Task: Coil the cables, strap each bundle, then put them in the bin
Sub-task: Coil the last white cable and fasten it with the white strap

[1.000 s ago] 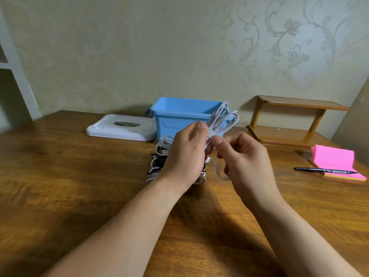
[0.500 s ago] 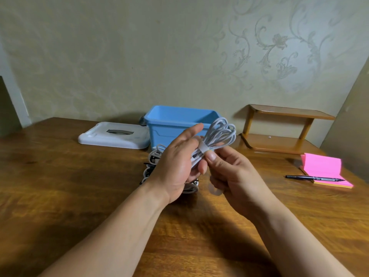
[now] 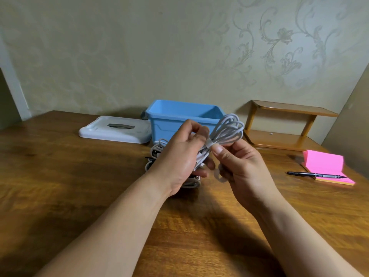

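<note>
Head view: white coiled cable [image 3: 227,129], strap [image 3: 210,145] cinching its middle.

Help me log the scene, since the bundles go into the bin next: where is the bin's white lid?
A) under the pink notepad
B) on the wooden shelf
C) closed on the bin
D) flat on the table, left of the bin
D: the white lid lies flat on the table just left of the blue bin, which stands open.

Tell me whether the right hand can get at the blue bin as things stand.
Probably yes: the bin stands open just beyond the right hand, its lid lying aside; that hand pinches the cable bundle, though.
</note>
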